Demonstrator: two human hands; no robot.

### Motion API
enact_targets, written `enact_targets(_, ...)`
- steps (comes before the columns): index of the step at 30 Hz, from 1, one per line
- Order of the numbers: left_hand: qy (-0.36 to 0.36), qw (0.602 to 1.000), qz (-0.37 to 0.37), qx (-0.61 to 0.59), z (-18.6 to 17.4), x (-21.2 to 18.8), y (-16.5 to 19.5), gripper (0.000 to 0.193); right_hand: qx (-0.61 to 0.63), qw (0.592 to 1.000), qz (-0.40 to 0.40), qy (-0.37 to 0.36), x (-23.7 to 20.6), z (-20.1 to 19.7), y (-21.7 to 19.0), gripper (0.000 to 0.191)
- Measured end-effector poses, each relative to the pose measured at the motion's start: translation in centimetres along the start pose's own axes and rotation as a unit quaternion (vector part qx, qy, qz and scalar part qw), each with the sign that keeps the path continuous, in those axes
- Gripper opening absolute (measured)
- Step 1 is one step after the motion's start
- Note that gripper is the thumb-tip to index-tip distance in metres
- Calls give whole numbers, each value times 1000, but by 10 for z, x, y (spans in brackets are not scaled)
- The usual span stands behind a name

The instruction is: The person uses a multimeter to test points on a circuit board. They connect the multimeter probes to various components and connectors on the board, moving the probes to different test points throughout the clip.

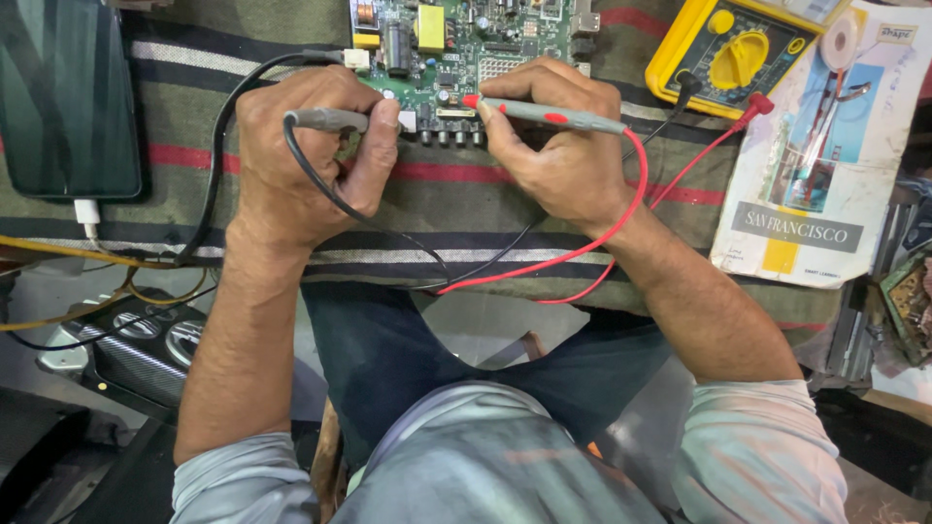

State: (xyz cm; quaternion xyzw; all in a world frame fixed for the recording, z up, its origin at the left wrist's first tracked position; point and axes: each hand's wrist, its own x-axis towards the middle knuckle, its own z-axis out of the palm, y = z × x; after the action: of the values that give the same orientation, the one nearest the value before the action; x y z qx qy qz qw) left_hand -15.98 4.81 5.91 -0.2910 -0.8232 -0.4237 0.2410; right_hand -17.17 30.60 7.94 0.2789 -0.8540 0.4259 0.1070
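1. Head view, landmark: green circuit board (456,49), lying on a striped cloth (437,194) at the top centre; all places below are given from it.
2. Left hand (291,160): just below the board's left corner, closed around a grey probe with black lead (330,120); the tip points toward the board's lower edge, contact hidden by the fingers.
3. Right hand (558,146): below the board's right part, pinching a grey probe with red tip (544,114); the tip lies at the row of connectors on the board's lower edge.
4. Yellow multimeter (728,53): right of the board, both leads running to it.
5. Printed booklet (825,165): further right, beside the meter.
6. Dark phone (63,97): well left of the board, cable plugged in below.
7. Risk, judged: the two tips sit close together; a slip could bridge neighbouring pins and short the board.
8. Risk, judged: the red lead (621,213) loops under the right wrist; a snag could jerk that probe off its point.
9. Risk, judged: the soft cloth lets the board shift under probe pressure.
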Motion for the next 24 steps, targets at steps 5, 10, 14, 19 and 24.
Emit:
enact_targets(5, 0, 1000, 8, 1, 1, 0, 0, 20, 4, 1000, 3, -2, 0, 0, 0, 9)
enact_targets(10, 1, 1000, 6, -4, 1, 1, 0, 24, 0, 1000, 4, -2, -1, 0, -2, 11)
enact_targets(14, 1, 1000, -5, -2, 0, 2, 3, 25, 4, 1000, 1, -2, 0, 0, -3, 11)
enact_targets(19, -17, 999, -29, 12, -1, 3, 8, 26, 1, 1000, -4, 0, -1, -3, -4, 12)
enact_targets(24, -17, 999, -26, 6, 0, 4, 12, 23, 6, 1000, 10, 4, -2, -4, -4, 10)
